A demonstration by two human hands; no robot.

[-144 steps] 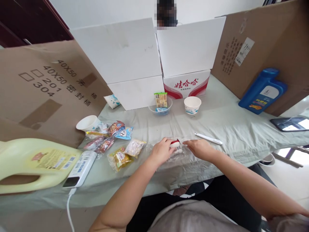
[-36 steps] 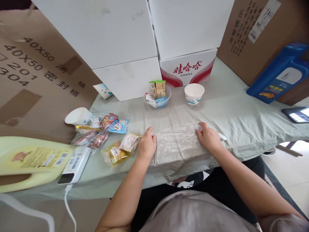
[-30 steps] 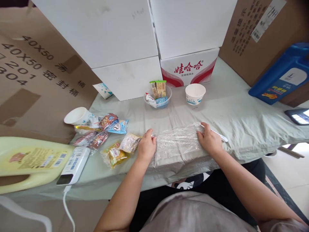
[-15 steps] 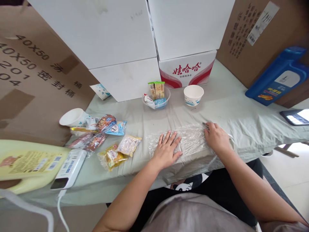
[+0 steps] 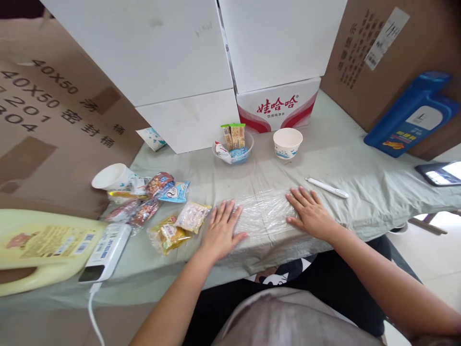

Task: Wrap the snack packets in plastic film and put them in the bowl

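Observation:
A crinkled sheet of clear plastic film (image 5: 264,211) lies flat near the table's front edge. Fingers spread, my left hand (image 5: 220,233) rests at the film's left end. My right hand (image 5: 310,214) lies flat on its right end, fingers apart, holding nothing. Just beyond the right hand is a slim white utility knife (image 5: 327,187), its narrow tip pointing left. Close to my left hand are a pale wrapped snack (image 5: 193,216) and a yellow-wrapped snack (image 5: 169,234).
Behind stand a clear bowl (image 5: 248,153) of snacks, a paper cup (image 5: 287,143) and white boxes (image 5: 183,53). More packets (image 5: 160,185), a tipped paper cup (image 5: 113,177), a power bank (image 5: 108,252) and a yellow jug (image 5: 46,250) lie left. A blue bottle (image 5: 410,120) and phone (image 5: 441,174) are right.
My right hand has let go of the utility knife, which now lies on the table, and has come down onto the film. My left hand has slid left along the film.

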